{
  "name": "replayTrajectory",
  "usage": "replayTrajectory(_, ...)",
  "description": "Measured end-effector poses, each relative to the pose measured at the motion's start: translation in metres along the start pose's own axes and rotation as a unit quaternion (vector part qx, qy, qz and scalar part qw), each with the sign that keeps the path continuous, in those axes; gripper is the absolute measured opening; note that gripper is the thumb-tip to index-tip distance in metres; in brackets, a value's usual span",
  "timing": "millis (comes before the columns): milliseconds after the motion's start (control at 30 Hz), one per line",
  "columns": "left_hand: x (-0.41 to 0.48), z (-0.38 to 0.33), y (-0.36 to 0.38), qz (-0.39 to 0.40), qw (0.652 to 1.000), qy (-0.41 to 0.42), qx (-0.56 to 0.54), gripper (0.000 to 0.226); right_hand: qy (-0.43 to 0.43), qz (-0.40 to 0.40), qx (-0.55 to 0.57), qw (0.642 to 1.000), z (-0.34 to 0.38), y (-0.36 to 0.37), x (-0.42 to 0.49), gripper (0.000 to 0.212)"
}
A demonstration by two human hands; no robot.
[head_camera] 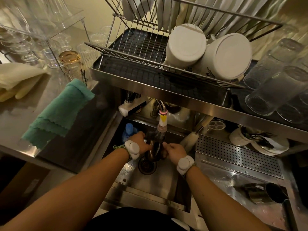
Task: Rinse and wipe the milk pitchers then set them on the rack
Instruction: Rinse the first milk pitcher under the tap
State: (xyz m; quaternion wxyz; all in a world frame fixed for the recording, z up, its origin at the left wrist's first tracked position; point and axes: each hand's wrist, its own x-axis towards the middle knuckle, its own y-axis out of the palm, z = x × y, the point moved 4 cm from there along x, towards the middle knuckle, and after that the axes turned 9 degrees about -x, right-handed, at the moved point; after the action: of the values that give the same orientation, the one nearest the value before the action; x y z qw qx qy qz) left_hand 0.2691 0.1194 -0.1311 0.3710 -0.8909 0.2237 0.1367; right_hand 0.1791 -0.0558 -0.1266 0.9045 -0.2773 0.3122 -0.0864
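Both my hands hold a dark, shiny milk pitcher (155, 148) under the faucet spout (162, 121) in the middle of the sink (155, 182). My left hand (141, 141) grips its left side and my right hand (174, 150) grips its right side. A second steel pitcher (265, 194) lies on its side on the wet drainboard at the lower right. The wire dish rack (133, 52) stands on the shelf above the sink, holding two white upturned bowls (208, 52). A folded teal cloth (58, 114) lies on the left counter.
Upturned glasses (275, 90) crowd the shelf's right end. Glassware and a clear acrylic shelf (41, 30) fill the back left. A perforated steel tray (236, 154) sits right of the sink beside a cup of utensils (241, 137). The drain (146, 165) lies below the pitcher.
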Motion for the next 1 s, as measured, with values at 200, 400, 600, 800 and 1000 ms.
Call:
replayTrajectory(200,-0.002,-0.003,0.000,0.004,1.000,0.006,0.004,0.054,0.006,0.000,0.014,1.000,-0.004,0.000,-0.002,0.047)
replayTrajectory(400,-0.005,-0.008,-0.002,0.009,1.000,0.021,0.006,0.048,0.037,-0.019,0.018,0.999,-0.008,0.001,-0.002,0.050)
replayTrajectory(600,-0.001,-0.006,-0.002,-0.013,1.000,0.007,-0.004,0.039,0.118,-0.005,0.088,0.989,-0.025,0.005,-0.007,0.042)
replayTrajectory(800,0.000,-0.009,-0.003,0.031,0.995,0.032,0.092,0.033,0.255,0.027,0.345,0.903,-0.052,0.028,-0.027,0.029)
replayTrajectory(1000,0.000,-0.008,0.001,0.064,0.971,0.056,0.223,0.032,0.256,0.073,0.451,0.852,-0.061,0.031,-0.027,0.031)
